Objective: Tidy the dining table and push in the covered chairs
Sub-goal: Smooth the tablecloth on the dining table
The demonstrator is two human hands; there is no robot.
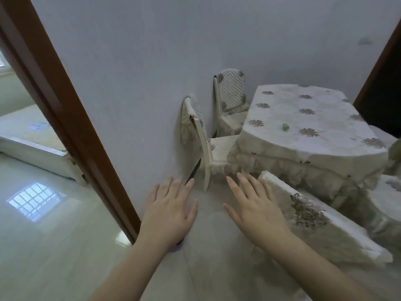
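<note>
Fingers (233, 185) straight, both hands free, no writing

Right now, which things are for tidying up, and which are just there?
For the job: dining table, small green thing on it, near chair, wall chair, far chair.
Just there: door frame, wall, bed.

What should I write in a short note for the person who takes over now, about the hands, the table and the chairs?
Left hand and right hand: open, fingers spread, holding nothing.
Dining table: covered by a floral cloth; a small green object lies on top.
Near chair: by the right hand, contact unclear.
Two chairs along the wall: seats only partly under the cloth.
Left: remove the green object, push in the chairs.
</note>
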